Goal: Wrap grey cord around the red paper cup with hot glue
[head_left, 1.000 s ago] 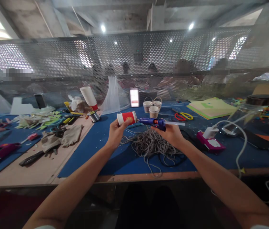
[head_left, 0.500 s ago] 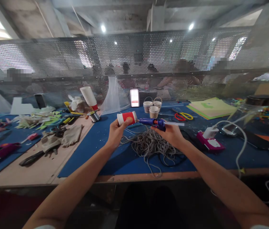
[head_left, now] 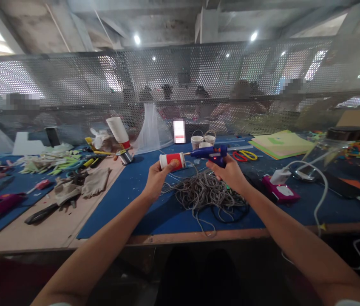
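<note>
A red and white paper cup [head_left: 171, 162] lies sideways in my left hand [head_left: 156, 178], whose fingers are closed around it. My right hand [head_left: 228, 172] grips a blue glue gun [head_left: 207, 153] by its handle. The gun's nozzle points left and sits at the right end of the cup; whether it touches cannot be made out. Below both hands a tangled heap of grey cord [head_left: 207, 193] rests on the blue mat [head_left: 109, 212]. Just behind the gun stand small white cups with looped handles [head_left: 196, 140], partly hidden by it.
Red and yellow scissors [head_left: 245, 155] and stacked coloured sheets [head_left: 280, 143] lie to the right, near a purple power strip [head_left: 280, 189] and a clear jar [head_left: 333, 153]. Leftward are stacked paper cups [head_left: 117, 131], a metal can [head_left: 125, 157] and work gloves [head_left: 95, 182]. A lit phone [head_left: 179, 131] stands behind.
The glue gun has risen and turned, its nozzle moving to the upper part of the cup's end. The cup has shifted slightly right and down in my left hand.
</note>
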The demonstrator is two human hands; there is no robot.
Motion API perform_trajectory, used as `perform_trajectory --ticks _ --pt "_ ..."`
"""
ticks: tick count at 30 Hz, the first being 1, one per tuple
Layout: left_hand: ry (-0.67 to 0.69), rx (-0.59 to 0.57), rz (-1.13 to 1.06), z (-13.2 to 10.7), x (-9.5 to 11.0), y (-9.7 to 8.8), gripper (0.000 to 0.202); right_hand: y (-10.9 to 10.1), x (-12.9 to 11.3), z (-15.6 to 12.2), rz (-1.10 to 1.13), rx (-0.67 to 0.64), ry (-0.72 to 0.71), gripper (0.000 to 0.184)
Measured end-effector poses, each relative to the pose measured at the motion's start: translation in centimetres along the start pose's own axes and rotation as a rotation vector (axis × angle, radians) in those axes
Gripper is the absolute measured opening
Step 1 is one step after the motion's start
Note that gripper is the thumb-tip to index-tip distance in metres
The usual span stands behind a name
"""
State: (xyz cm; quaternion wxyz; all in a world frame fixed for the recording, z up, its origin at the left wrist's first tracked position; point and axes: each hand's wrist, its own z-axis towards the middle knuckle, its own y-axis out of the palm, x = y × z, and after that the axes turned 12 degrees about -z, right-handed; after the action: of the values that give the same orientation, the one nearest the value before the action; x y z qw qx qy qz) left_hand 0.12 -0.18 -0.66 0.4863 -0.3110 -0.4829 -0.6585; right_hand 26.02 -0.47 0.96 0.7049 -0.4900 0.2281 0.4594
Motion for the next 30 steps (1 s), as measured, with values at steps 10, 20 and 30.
perform_trajectory --ticks 10,20,30 --pt "-0.072 0.007 -0.066 0.1 -0.3 0.2 0.039 -1.1 1.8 1.8 0.135 0.008 0.060 0.043" --pt "-0.073 0.000 -0.079 0.0 -0.1 0.2 0.038 -1.6 4.9 3.2 -0.228 0.040 0.186 0.055" --pt "-0.115 0.047 -0.150 -0.1 0.5 0.8 0.041 -1.7 6.5 3.5 -0.725 -0.033 0.206 0.049"
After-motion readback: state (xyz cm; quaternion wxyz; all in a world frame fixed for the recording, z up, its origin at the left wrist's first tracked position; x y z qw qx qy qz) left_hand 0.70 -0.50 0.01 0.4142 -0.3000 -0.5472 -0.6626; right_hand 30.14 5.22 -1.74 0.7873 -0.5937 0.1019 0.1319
